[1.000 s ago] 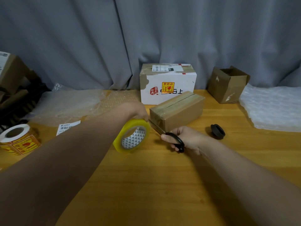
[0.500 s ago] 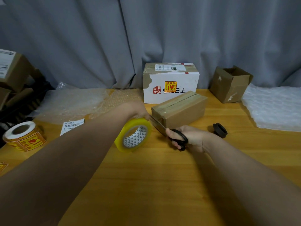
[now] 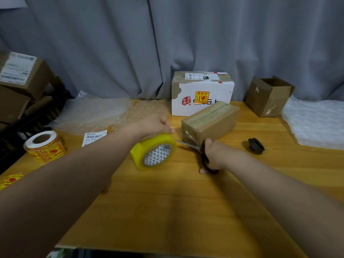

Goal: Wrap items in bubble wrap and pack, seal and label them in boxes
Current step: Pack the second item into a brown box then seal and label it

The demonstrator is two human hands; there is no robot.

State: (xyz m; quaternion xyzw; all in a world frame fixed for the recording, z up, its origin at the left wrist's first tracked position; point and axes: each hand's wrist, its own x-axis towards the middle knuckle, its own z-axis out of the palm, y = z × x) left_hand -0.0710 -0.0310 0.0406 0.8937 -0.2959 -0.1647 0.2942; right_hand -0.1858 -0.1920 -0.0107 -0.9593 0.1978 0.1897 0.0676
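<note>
Beside box [image 3: 210, 122], left hand [image 3: 156, 125] grips tape roll [image 3: 154, 151], right hand [image 3: 216, 155] grips scissors [image 3: 203, 157], blades between roll and box.

We see a grey curtain [image 3: 111, 53] behind the wooden table [image 3: 167, 211] (a small black cap [image 3: 256, 145] lies on it).

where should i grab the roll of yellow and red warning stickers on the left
Probably from above: the roll of yellow and red warning stickers lies flat, core hole up, so hook a thumb in the hole, fingers on the outer wall.
</note>
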